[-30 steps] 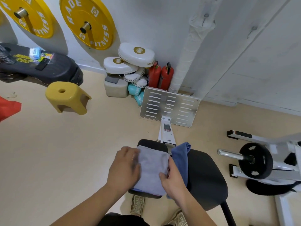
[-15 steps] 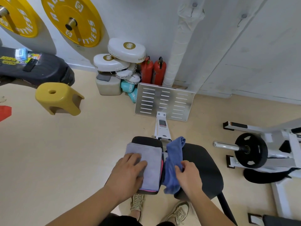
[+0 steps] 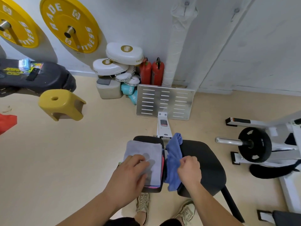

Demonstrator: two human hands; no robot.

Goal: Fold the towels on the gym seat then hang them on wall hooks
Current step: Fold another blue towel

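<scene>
Your left grip [image 3: 132, 173] lies flat, fingers straight, on the folded grey towel [image 3: 145, 147], pressing the pile neat on the black surface [image 3: 203, 160]. At its 3 o'clock, your right grip [image 3: 189, 170] is clenched on the crumpled blue towel [image 3: 174, 154], likely to lift it for folding.

The black gym seat [image 3: 205, 162] has two pads. On the smaller left pad [image 3: 146, 139] lies a folded stack, grey towel [image 3: 143, 149] on top; a crumpled blue towel [image 3: 173, 154] lies across the gap between pads.
</scene>
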